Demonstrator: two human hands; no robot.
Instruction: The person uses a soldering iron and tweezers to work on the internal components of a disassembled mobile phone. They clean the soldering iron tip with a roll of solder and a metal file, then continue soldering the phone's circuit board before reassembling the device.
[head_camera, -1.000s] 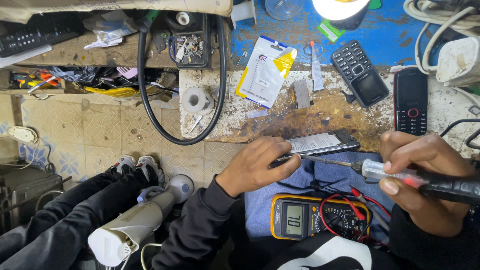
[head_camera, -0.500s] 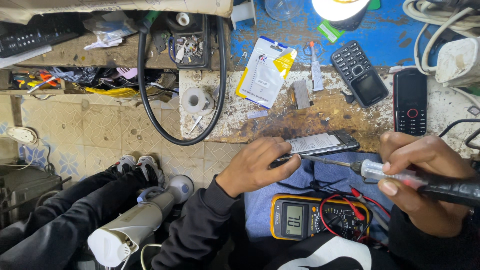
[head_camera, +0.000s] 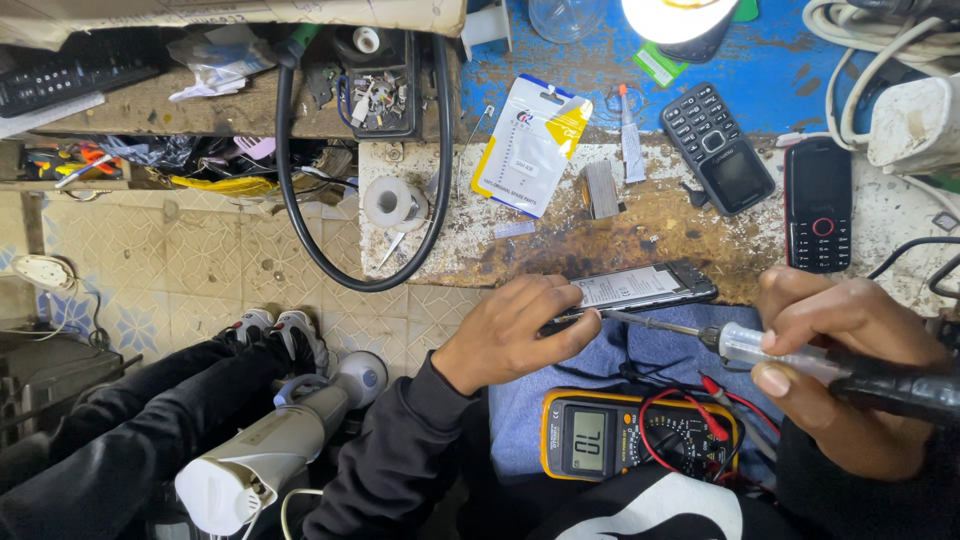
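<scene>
— So, left hand (head_camera: 515, 330)?
— Pressed down on the near end of an opened phone (head_camera: 645, 288), fingers curled in a closed grip over its left edge; lying at the near lip of the tabletop (head_camera: 560, 245), roughly centre, back off and pale inner panel showing

— And the right hand (head_camera: 835, 375)?
— At about 4 o'clock, wrapped tight round a soldering iron (head_camera: 800, 362) with clear collar and black handle; thin tip pointing toward 9 o'clock, meeting the phone's lower edge just beside the left fingertips

— Below them?
— Yellow-cased multimeter (head_camera: 640, 435) at 6 o'clock, resting on blue cloth over the lap, red and black leads coiled over its dial

— Further up the tabletop?
— Black keypad phone (head_camera: 718, 148) at 1 o'clock, another dark phone with a red button (head_camera: 818, 203) toward 2 o'clock, well apart from both hands; white and yellow packet (head_camera: 533, 145) at 12 o'clock; roll of white tape (head_camera: 394, 203) toward 11 o'clock, inside a loop of black hose (head_camera: 300, 235)

— Left side?
— Hot air gun (head_camera: 270, 450), pale grey, at 8 o'clock beside dark trouser legs, above patterned floor tiles
</scene>
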